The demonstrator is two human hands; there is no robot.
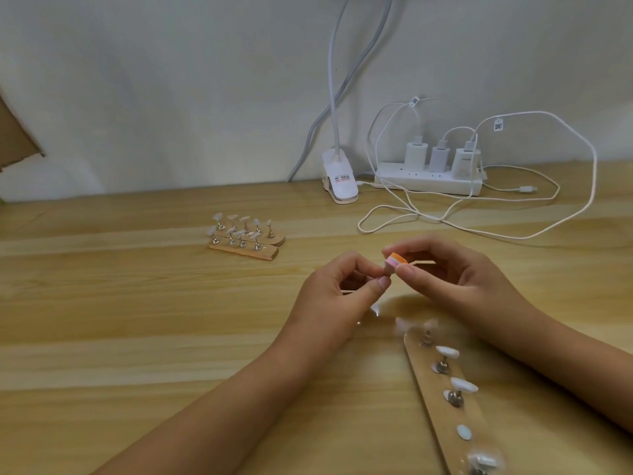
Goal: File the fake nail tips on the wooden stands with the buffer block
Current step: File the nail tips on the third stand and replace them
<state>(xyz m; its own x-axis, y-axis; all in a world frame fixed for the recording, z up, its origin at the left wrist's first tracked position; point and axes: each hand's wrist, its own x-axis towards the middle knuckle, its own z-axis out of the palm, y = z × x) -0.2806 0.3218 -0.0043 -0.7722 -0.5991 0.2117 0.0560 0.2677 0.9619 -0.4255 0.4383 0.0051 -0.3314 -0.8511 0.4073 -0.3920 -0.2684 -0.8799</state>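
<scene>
Sitting mid-left on table (120,303): two wooden stands (245,246) touching, nail tips (233,218) standing on pegs. Left hand (337,289) at centre, thumb and forefinger pinching lower grey end of buffer block (394,261). Right hand (445,272) clamping block's orange top, fingers curled. Third wooden stand (435,399) lying lower right, carrying more tips. Power strip (428,181) sitting upper right.

Your right hand (455,279) pinches the orange-and-pink buffer block (394,261) between thumb and forefinger. Your left hand (342,286) pinches at its grey end, so the fingertips of both hands almost meet. Just below your left fingers lies a blurred white nail tip (375,308), a wooden stand (442,402) with more tips runs under your right wrist, and two further stands (246,241) sit well beyond your left fingers.
</scene>
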